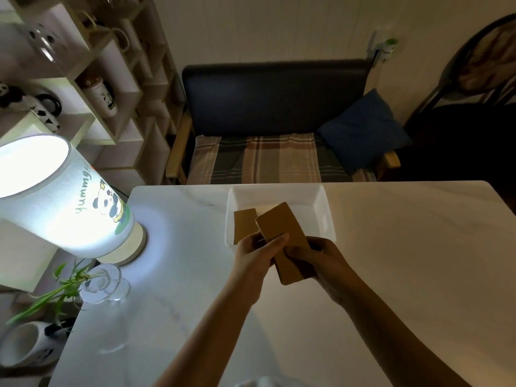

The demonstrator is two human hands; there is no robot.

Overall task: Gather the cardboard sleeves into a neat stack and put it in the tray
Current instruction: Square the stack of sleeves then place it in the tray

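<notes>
A home living room: a dark cushioned wooden-armed bench with a plaid seat and blue pillow, wooden cubby shelves of panda mugs, and a lit panda-print lamp beside a white marble-look table.

the left hand is covering the near end of the smaller cardboard sleeve, and the right hand is hiding part of the larger sleeve stack. how many sleeves are making up that stack is not showing. the lamp is running off the left edge.
</notes>
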